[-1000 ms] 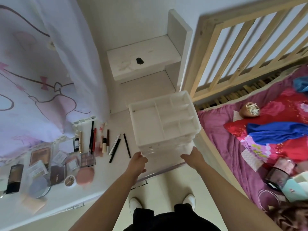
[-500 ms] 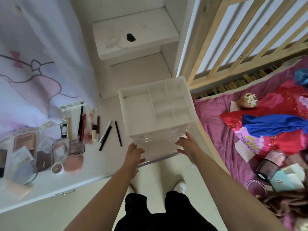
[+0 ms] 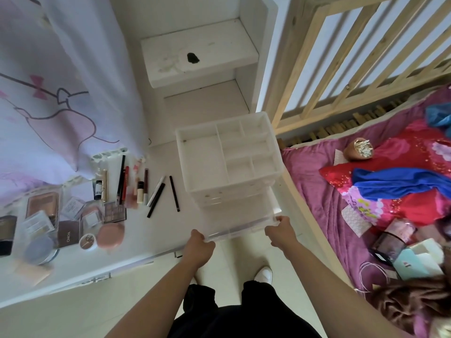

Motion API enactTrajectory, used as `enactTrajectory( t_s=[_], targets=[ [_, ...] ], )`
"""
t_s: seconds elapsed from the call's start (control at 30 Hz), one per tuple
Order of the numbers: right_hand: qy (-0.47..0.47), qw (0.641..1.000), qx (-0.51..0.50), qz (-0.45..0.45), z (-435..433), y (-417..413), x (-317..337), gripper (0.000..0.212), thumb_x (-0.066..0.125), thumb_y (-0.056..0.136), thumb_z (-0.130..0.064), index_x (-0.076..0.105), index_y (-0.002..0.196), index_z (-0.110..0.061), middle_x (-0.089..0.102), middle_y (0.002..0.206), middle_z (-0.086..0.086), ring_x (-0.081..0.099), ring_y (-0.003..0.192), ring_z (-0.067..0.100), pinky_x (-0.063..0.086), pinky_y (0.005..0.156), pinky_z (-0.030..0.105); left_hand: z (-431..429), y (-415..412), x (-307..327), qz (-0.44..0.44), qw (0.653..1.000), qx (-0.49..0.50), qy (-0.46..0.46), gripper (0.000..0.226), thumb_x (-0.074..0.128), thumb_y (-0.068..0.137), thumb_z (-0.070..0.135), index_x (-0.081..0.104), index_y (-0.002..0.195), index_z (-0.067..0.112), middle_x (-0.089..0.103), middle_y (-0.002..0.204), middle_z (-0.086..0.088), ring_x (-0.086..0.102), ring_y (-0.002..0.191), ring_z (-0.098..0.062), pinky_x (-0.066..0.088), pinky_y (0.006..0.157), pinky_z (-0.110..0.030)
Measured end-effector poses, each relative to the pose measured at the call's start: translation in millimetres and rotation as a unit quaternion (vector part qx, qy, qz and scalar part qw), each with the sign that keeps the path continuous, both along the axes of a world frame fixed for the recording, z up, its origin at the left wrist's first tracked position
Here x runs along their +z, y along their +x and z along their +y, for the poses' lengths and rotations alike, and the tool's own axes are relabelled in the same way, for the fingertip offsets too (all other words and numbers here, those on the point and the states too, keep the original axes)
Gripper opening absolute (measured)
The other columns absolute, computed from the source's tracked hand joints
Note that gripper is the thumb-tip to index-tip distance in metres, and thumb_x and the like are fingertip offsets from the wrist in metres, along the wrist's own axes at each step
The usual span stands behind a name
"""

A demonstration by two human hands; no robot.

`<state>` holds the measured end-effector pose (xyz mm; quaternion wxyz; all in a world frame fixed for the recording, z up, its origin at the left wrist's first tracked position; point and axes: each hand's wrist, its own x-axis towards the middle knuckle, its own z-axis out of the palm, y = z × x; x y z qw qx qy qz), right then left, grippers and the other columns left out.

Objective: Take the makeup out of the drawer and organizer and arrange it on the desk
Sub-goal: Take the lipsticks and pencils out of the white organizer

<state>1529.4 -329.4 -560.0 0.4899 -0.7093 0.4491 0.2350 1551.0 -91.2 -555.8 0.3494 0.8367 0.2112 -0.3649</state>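
1. The organizer (image 3: 202,164) is a milky-white plastic box that stands at the right end of the bench (image 3: 170,230). Its open top is split into one large compartment on the left and several smaller ones on the right.
2. Its lower tiers are see-through. The bottom drawer (image 3: 240,230), of clear plastic, stands drawn out towards the bench's front edge.
3. The left hand (image 3: 199,248) grips the drawer's front wall at its left corner, fingers curled round it.
4. The right hand (image 3: 280,231) holds the right corner of the same wall, fingers clasped on the rim.
5. The makeup lies on the bench to the left of the organizer. A row of pencils and tubes (image 3: 127,186) sits nearest the back edge, and a lone black pencil (image 3: 174,193) lies just beside the organizer.
6. Palettes and compacts (image 3: 42,203) crowd the left end, blurred. A round pink compact (image 3: 110,234) lies near the front edge.
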Motion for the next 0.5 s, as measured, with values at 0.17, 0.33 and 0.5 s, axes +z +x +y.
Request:
enactTrajectory(
  t_s=[0.17,0.33,0.5],
  targets=[
    [0.011,0.999,-0.031,-0.038,6.7,15.7,12.0,0.065,0.054,0.082,-0.012,0.035,0.144,-0.014,0.060,0.109,0.007,0.060,0.086,0.021,0.057,0.087,0.045,-6.1,16.2,17.7,0.025,0.969,0.202,-0.140,0.050,0.060,0.087,0.001,0.038,0.133,0.001,0.064,0.097,-0.018,0.061,0.074,-0.022,0.053,0.058,-0.032],
    [0.183,0.965,-0.108,-0.154,22.0,46.9,28.6,0.089,0.055,0.092,-0.004,-0.002,0.158,-0.021,0.058,0.127,-0.001,0.060,0.106,0.017,0.055,0.094,0.037,-21.4,54.0,41.5,0.008,0.847,0.398,-0.352,0.047,0.045,0.093,-0.012,0.036,0.137,0.003,0.054,0.111,-0.018,0.058,0.098,-0.028,0.052,0.093,-0.048],
    [0.242,0.945,-0.167,-0.146,30.2,49.7,26.1,0.062,0.057,0.097,-0.018,0.020,0.145,-0.028,0.050,0.084,0.007,0.052,0.088,0.016,0.057,0.092,0.041,-20.1,47.1,50.7,0.028,0.854,0.368,-0.368,0.039,0.043,0.093,-0.011,0.046,0.119,0.018,0.057,0.104,-0.006,0.053,0.103,-0.026,0.050,0.096,-0.049]
  ],
)
